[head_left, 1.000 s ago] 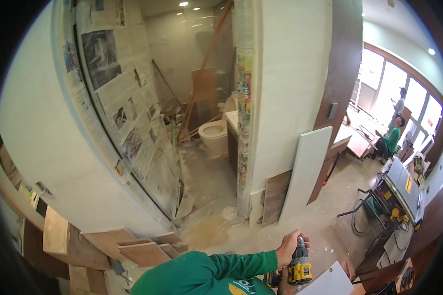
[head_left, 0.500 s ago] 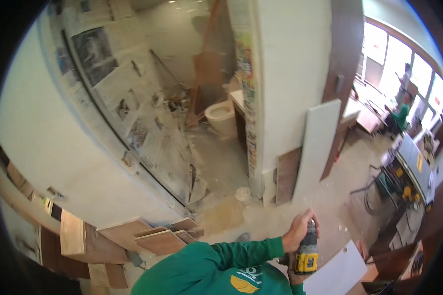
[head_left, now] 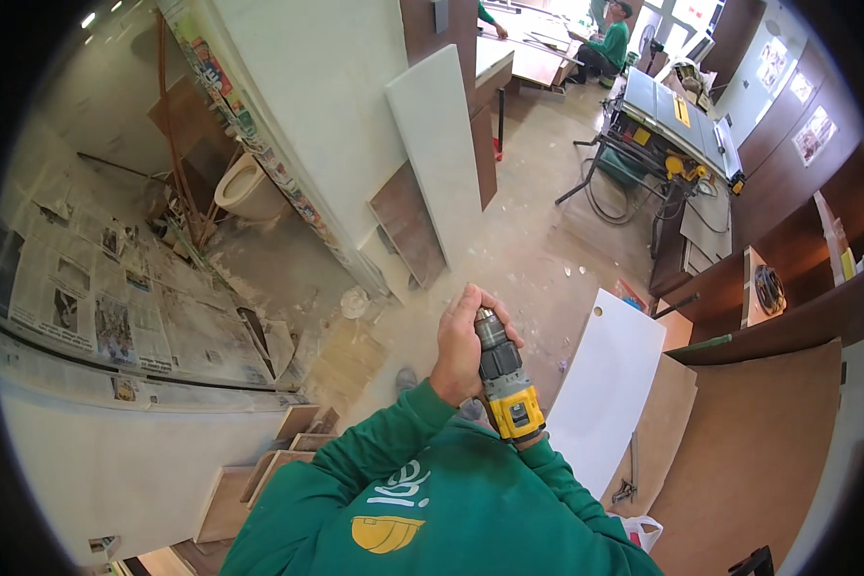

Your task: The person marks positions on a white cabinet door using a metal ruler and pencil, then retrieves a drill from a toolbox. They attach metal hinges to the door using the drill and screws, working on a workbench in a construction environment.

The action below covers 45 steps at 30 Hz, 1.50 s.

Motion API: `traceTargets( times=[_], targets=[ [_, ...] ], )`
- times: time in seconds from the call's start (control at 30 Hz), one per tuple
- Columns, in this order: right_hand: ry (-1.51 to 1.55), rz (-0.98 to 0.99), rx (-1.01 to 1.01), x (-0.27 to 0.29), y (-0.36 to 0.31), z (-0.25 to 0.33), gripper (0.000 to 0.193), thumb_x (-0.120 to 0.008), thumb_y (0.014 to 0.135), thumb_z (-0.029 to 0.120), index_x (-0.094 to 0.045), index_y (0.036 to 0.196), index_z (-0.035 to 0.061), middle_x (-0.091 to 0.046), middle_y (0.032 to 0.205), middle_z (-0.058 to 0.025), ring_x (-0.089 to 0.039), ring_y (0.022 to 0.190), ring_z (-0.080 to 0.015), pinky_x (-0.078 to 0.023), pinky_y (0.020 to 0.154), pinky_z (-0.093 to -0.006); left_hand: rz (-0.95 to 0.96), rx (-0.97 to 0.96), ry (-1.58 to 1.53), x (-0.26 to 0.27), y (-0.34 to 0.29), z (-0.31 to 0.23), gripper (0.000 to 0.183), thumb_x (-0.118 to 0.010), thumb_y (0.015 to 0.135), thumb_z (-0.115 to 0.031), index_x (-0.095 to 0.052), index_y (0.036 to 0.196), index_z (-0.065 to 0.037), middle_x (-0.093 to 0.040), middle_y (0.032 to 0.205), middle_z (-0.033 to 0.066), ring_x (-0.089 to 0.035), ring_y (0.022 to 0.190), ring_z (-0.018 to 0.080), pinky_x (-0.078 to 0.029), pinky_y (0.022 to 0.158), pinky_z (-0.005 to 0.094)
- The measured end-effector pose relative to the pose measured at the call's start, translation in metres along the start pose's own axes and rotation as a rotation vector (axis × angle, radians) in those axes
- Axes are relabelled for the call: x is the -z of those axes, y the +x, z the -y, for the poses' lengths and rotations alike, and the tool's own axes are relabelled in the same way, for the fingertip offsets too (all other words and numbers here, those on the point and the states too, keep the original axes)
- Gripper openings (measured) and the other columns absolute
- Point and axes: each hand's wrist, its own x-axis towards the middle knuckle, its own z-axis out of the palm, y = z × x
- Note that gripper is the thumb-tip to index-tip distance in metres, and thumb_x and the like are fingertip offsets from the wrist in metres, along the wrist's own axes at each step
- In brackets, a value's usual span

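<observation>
A yellow, black and grey cordless drill (head_left: 511, 384) is held in front of my chest, its chuck pointing away from me. My left hand (head_left: 459, 348) is closed round the chuck end, thumb and fingertips meeting near the tip. Only a sliver of my right hand (head_left: 530, 443) shows under the drill's body, at the grip; the rest is hidden by the tool. Whether a bit sits in the chuck cannot be made out. To the right of the drill leans a white board (head_left: 605, 384) with a round hole near its top corner.
A table saw (head_left: 677, 120) on a folding stand is at the far right, with a cable beneath. White and brown panels (head_left: 442, 154) lean on the wall ahead. Left, a doorway shows a toilet (head_left: 250, 187). People in green work at a far table (head_left: 538, 58). Wooden boxes (head_left: 226, 499) lie lower left.
My view has swung to the right, so the saw and the white board show more fully. Both hands keep their hold on the drill.
</observation>
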Motion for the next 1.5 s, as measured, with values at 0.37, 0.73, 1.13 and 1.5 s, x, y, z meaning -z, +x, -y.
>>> traceTargets(
  times=[0.37, 0.73, 1.13, 1.5],
  targets=[
    [0.341, 0.038, -0.226, -0.008, 0.003, 0.033, 0.035, -0.078, 0.095, 0.016, -0.065, 0.126, 0.0069, -0.072, 0.105, -0.0044, -0.07, 0.091, -0.0169, -0.057, 0.078, -0.0334, 0.249, 0.059, -0.202, 0.01, -0.013, -0.014, 0.044, -0.048, 0.108, -0.04, -0.054, 0.131, -0.003, -0.067, 0.115, 0.0147, -0.069, 0.101, 0.029, -0.058, 0.091, 0.0465],
    [-0.387, 0.025, -0.071, -0.026, 0.002, 0.072, 0.035, -0.075, 0.097, 0.025, -0.067, 0.127, 0.0092, -0.076, 0.112, -0.0095, -0.074, 0.097, -0.0272, -0.058, 0.085, -0.0399, 0.041, 0.043, 0.516, 0.012, -0.019, -0.031, 0.038, -0.065, 0.104, -0.02, -0.058, 0.135, -0.001, -0.067, 0.118, 0.0119, -0.066, 0.109, 0.0211, -0.055, 0.095, 0.0358],
    [-0.344, -0.017, -0.026, -0.023, 0.0, 0.071, 0.038, -0.08, 0.092, 0.029, -0.07, 0.121, 0.007, -0.077, 0.105, -0.0092, -0.075, 0.091, -0.0247, -0.059, 0.079, -0.0373, 0.06, 0.019, 0.066, 0.016, -0.012, -0.026, 0.039, -0.044, 0.114, -0.039, -0.06, 0.115, -0.004, -0.068, 0.105, 0.0115, -0.071, 0.097, 0.0265, -0.059, 0.088, 0.0426],
    [-0.322, -0.04, 0.008, -0.022, 0.001, 0.06, 0.035, -0.083, 0.089, 0.028, -0.073, 0.115, 0.0075, -0.077, 0.1, -0.0115, -0.076, 0.09, -0.0284, -0.06, 0.077, -0.039, 0.066, -0.015, 0.09, 0.014, -0.014, -0.026, 0.039, -0.043, 0.114, -0.039, -0.059, 0.111, -0.004, -0.069, 0.104, 0.0132, -0.071, 0.096, 0.0254, -0.061, 0.085, 0.0421]
  ],
)
